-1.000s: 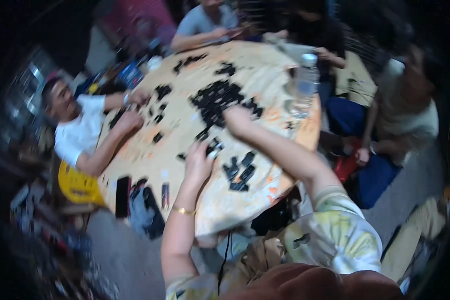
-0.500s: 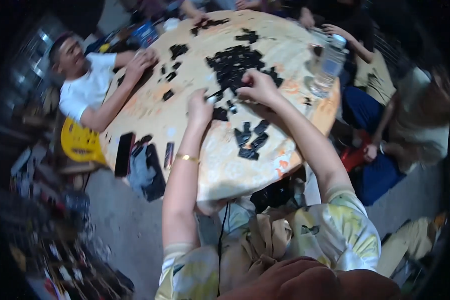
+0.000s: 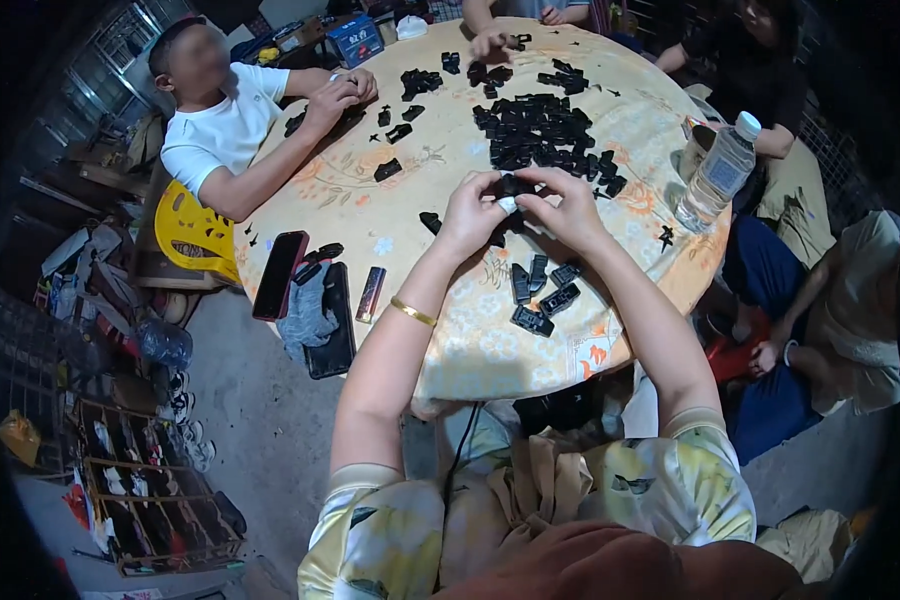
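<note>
My left hand (image 3: 470,217) and my right hand (image 3: 567,212) meet over the near half of the round table (image 3: 460,360). Both close their fingertips on one small black plastic piece (image 3: 514,186), which they partly hide. Something white covers the tip of my left thumb. Just beyond my hands lies a big heap of black plastic pieces (image 3: 538,128). Nearer to me, between my forearms, sits a small group of similar pieces (image 3: 533,319). Another black piece (image 3: 430,222) rests beside my left hand, and more lie partly hidden under my hands.
A clear bottle (image 3: 720,178) and a cup (image 3: 697,152) stand at the right. At the left edge lie a phone (image 3: 279,277), a black flat case (image 3: 332,348), crumpled grey plastic (image 3: 310,308) and a slim tube (image 3: 370,294). A person in white (image 3: 232,125) sits left; others sit around.
My hands, apart before with a thin dark piece at the left one, have come together on a black piece. The whole view has shifted and is sharper. A hand at the far side reaches over pieces.
</note>
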Demonstrator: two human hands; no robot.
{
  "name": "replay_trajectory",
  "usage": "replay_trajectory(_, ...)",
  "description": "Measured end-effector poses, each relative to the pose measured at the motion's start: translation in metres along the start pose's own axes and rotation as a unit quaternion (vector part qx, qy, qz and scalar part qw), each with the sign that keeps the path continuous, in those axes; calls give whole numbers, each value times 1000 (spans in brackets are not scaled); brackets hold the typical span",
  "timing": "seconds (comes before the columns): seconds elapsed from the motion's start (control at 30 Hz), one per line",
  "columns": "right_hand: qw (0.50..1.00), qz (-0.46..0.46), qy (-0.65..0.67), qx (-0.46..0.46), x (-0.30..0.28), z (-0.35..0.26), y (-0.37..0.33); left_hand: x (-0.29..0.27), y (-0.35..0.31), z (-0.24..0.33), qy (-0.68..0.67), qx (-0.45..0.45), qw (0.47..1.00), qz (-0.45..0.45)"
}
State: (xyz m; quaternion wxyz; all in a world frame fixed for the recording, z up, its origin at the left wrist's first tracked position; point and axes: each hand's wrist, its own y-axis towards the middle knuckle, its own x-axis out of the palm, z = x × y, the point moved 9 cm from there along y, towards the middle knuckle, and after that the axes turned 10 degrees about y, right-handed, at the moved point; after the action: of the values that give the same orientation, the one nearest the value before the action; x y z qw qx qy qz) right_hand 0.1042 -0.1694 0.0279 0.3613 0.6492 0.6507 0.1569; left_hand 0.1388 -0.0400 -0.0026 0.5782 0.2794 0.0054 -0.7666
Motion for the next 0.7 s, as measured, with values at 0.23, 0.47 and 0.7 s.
replay_trajectory(0.23,995,8,27,97,0,10,-3,13,-11,2,-285,-73,953,-75)
replay_trajectory(0.47,989,23,-97,-109,6,-35,-7,9,-21,16,-305,-107,946,14)
replay_trajectory(0.7,994,18,104,9,8,-17,0,-20,-19,20,-198,-58,977,45)
